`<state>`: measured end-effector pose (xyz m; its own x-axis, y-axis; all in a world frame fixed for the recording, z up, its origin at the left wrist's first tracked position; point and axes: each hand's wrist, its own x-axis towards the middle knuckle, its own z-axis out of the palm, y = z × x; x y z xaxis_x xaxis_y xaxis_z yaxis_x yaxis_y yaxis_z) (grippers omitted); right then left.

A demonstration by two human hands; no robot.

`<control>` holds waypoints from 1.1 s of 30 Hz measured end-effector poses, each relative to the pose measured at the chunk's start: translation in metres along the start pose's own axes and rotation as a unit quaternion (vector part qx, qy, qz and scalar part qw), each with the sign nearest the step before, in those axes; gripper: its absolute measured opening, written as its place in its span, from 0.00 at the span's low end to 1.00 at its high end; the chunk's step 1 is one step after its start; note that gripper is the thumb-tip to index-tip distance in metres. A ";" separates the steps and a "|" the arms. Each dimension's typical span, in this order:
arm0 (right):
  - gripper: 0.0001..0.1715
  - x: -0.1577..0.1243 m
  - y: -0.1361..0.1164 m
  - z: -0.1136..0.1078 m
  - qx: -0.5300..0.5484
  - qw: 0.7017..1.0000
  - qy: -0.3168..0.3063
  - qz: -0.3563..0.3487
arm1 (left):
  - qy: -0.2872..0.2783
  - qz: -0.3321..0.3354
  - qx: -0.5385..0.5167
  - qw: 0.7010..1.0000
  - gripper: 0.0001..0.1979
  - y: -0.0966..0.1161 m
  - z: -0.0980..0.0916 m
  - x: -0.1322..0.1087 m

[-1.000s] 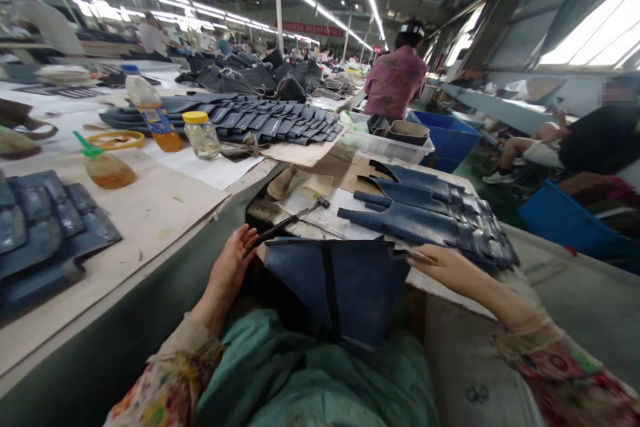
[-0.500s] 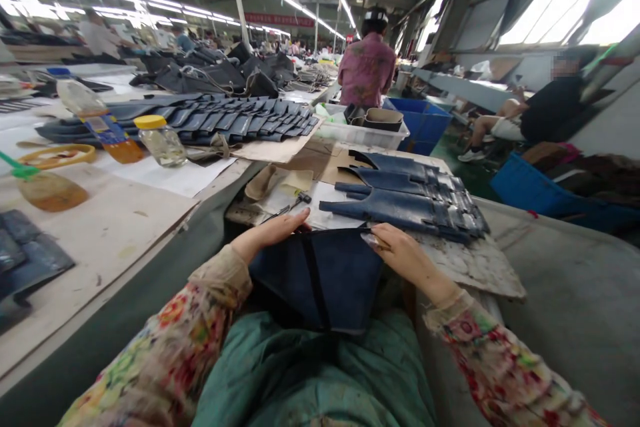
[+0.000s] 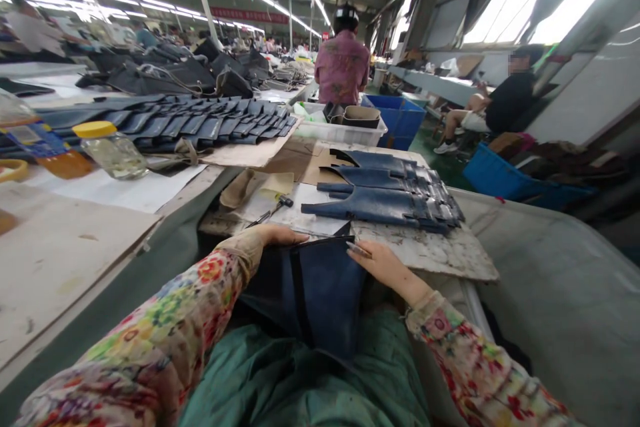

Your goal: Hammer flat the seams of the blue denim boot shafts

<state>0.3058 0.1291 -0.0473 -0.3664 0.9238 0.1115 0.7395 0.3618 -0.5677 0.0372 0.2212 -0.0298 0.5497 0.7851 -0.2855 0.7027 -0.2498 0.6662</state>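
A dark blue leather piece [image 3: 315, 287] with a black centre strip lies across my lap, its top edge at the board's front. My left hand [image 3: 277, 235] rests on its upper left corner, fingers curled over the edge. My right hand [image 3: 383, 263] lies on its right edge, fingers stretched flat along the leather. Beyond my hands, on the worn white board [image 3: 435, 253], sits a row of several dark blue cut pieces [image 3: 385, 197]. A small hammer [image 3: 273, 209] lies on the board near my left hand.
A long table [image 3: 70, 240] on my left carries a yellow-lidded jar [image 3: 110, 150], an amber bottle [image 3: 47, 153] and fanned-out dark pieces [image 3: 200, 121]. A person in a pink shirt [image 3: 343, 70] stands ahead; another sits at the right [image 3: 500, 103]. Blue bins [image 3: 505, 177] stand beyond a grey tarp.
My left hand moved from the side onto the leather piece's top left corner. My right hand slid left onto its right edge. The view has shifted right.
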 end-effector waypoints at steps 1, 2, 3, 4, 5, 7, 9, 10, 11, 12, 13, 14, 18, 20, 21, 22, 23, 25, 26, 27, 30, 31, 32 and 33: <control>0.21 -0.007 0.004 0.007 0.030 0.999 0.011 0.004 | 0.013 -0.010 0.004 1.000 0.24 0.001 -0.002 -0.001; 0.21 -0.017 0.008 0.016 0.062 0.998 0.030 0.007 | 0.026 -0.016 0.006 1.000 0.25 0.004 -0.004 -0.004; 0.21 -0.027 0.011 0.024 0.090 0.994 0.055 0.011 | 0.040 -0.018 0.008 0.999 0.27 0.008 -0.005 -0.009; 0.22 -0.039 0.013 0.032 0.109 0.991 0.080 0.016 | 0.059 -0.016 0.008 0.998 0.27 0.014 -0.004 -0.016; 0.22 -0.050 0.015 0.040 0.118 0.987 0.106 0.021 | 0.080 -0.009 0.009 0.997 0.26 0.021 -0.002 -0.023; 0.20 -0.071 0.015 0.054 0.114 0.982 0.148 0.019 | 0.120 0.028 0.023 0.992 0.24 0.038 0.009 -0.040; 0.19 -0.085 0.013 0.062 0.094 0.980 0.175 0.001 | 0.152 0.087 0.065 0.982 0.21 0.052 0.029 -0.055; 0.19 -0.090 0.012 0.064 0.081 0.980 0.182 -0.008 | 0.165 0.117 0.096 0.975 0.20 0.058 0.041 -0.060; 0.19 -0.093 0.011 0.065 0.066 0.981 0.184 -0.016 | 0.176 0.142 0.129 0.966 0.19 0.061 0.054 -0.064; 0.20 -0.095 0.011 0.066 0.053 0.982 0.182 -0.023 | 0.184 0.158 0.161 0.957 0.18 0.063 0.067 -0.067; 0.21 -0.096 0.010 0.066 0.041 0.983 0.179 -0.027 | 0.195 0.167 0.191 0.948 0.18 0.063 0.079 -0.068; 0.21 -0.097 0.010 0.065 0.031 0.984 0.175 -0.031 | 0.206 0.171 0.217 0.939 0.18 0.061 0.090 -0.068; 0.22 -0.097 0.009 0.064 0.018 0.985 0.166 -0.036 | 0.257 0.173 0.297 0.903 0.21 0.052 0.118 -0.067; 0.23 -0.097 0.009 0.065 0.024 0.985 0.165 -0.037 | 0.274 0.175 0.328 0.887 0.21 0.049 0.122 -0.069; 0.23 -0.097 0.008 0.065 0.027 0.985 0.165 -0.036 | 0.279 0.177 0.342 0.880 0.21 0.049 0.123 -0.070; 0.24 -0.097 0.008 0.066 0.030 0.985 0.166 -0.036 | 0.282 0.181 0.354 0.873 0.21 0.049 0.123 -0.071; 0.24 -0.098 0.007 0.067 0.032 0.985 0.166 -0.033 | 0.285 0.184 0.364 0.867 0.21 0.048 0.123 -0.072; 0.24 -0.098 0.007 0.068 0.033 0.985 0.165 -0.028 | 0.292 0.190 0.376 0.859 0.20 0.048 0.123 -0.074; 0.24 -0.098 0.007 0.068 0.033 0.986 0.164 -0.025 | 0.296 0.192 0.377 0.856 0.20 0.047 0.124 -0.075; 0.24 -0.098 0.007 0.068 0.034 0.986 0.163 -0.024 | 0.301 0.193 0.376 0.855 0.19 0.047 0.125 -0.076; 0.25 -0.099 0.006 0.067 0.031 0.986 0.159 -0.024 | 0.330 0.183 0.359 0.854 0.17 0.051 0.128 -0.076; 0.25 -0.099 0.006 0.067 0.028 0.987 0.157 -0.024 | 0.337 0.174 0.352 0.856 0.16 0.053 0.128 -0.076; 0.25 -0.099 0.005 0.066 0.024 0.987 0.155 -0.024 | 0.337 0.163 0.346 0.860 0.16 0.057 0.129 -0.075; 0.26 -0.099 0.005 0.065 0.020 0.988 0.151 -0.023 | 0.329 0.152 0.343 0.867 0.15 0.061 0.129 -0.074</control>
<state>0.3089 0.0310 -0.1145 -0.2097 0.9039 0.3728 0.7007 0.4048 -0.5874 0.0975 0.0753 -0.0568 0.5381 0.7206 0.4373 0.7978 -0.6028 0.0115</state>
